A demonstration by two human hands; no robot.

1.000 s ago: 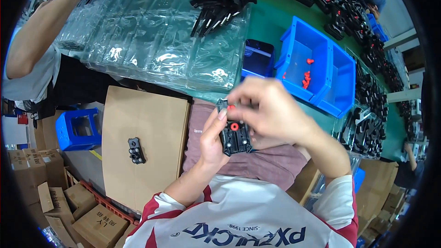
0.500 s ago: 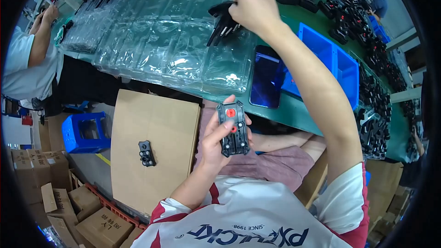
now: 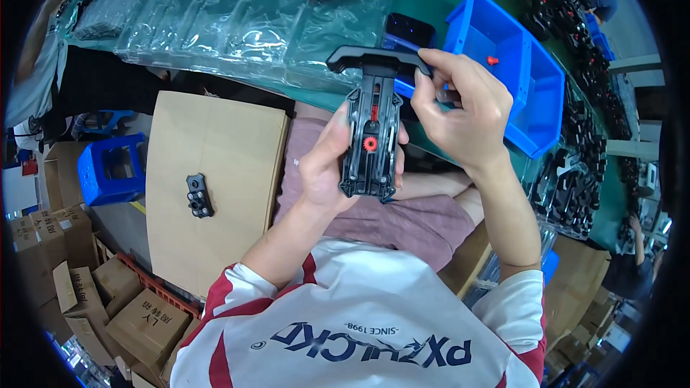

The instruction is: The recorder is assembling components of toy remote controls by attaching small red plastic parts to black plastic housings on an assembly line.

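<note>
The left hand (image 3: 327, 172) clasps the black plastic frame (image 3: 370, 145); above it, the right hand (image 3: 460, 104) pinches the curved crossbar (image 3: 377, 57). Both look light, stiff, best gripped by edges.

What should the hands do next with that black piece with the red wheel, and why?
Probably press the curved black bar down into the black frame. The right hand grips the bar's end at the frame's top, while the left hand holds the frame upright with its red wheel facing up.

You can see a big flat cardboard sheet (image 3: 215, 187). A small black part (image 3: 198, 195) lies on it. A blue stool (image 3: 111, 169) stands just left of it, and brown boxes (image 3: 79, 294) sit below it.
</note>
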